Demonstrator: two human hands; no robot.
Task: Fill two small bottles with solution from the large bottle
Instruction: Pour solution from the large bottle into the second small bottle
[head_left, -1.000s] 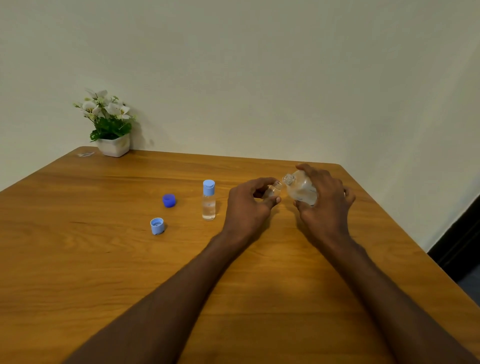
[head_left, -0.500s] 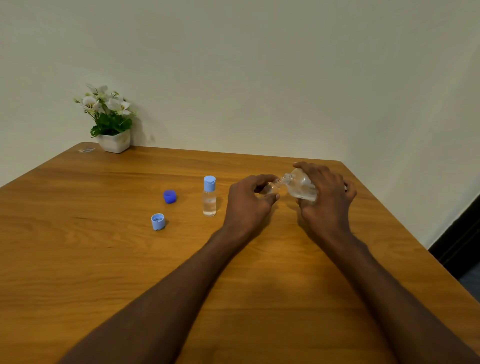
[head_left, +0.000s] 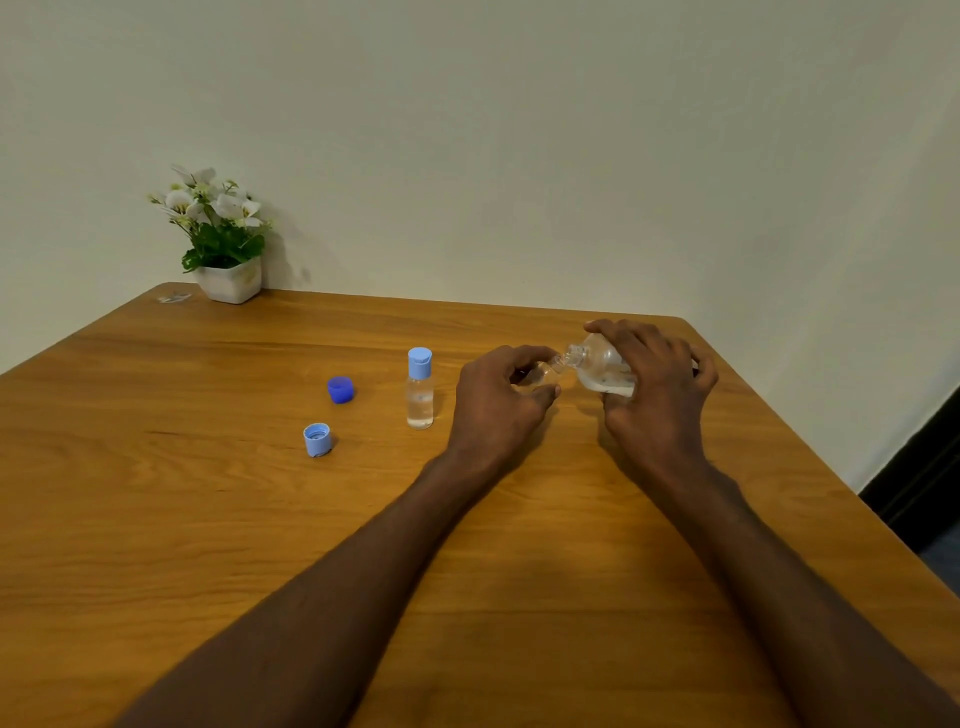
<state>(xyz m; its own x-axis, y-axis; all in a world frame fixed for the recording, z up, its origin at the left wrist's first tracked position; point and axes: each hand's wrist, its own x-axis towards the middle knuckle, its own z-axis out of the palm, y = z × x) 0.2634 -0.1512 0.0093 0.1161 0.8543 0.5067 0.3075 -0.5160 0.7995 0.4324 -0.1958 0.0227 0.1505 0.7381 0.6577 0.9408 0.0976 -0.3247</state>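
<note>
I had my right hand (head_left: 657, 395) curled round the large bottle (head_left: 602, 368), which lay tipped almost flat with its open neck pointing left, and my left hand (head_left: 498, 402) wrapped round the uncapped small bottle (head_left: 545, 371), thumb and fingers closed on it so that only its clear shoulder and mouth showed. The large bottle's neck met the small bottle's mouth right between the two grips; how full the small one was I could not tell, since my fingers hid its body. Just left of the left-hand grip stood the second small bottle (head_left: 420, 389), upright, its light blue cap on and clear liquid inside. Further left of that lay a dark blue cap (head_left: 341, 389), and nearer to me a light blue cap (head_left: 317, 439) with its hollow side up, the two caps apart from each other. Beyond the right-hand grip the table (head_left: 208, 519) ended close by, its far edge and right corner just past my knuckles, with the wall behind. Left of and nearer than both grips the wooden top ran wide and bare. A potted plant (head_left: 221, 239) sat well away at the far left corner.
</note>
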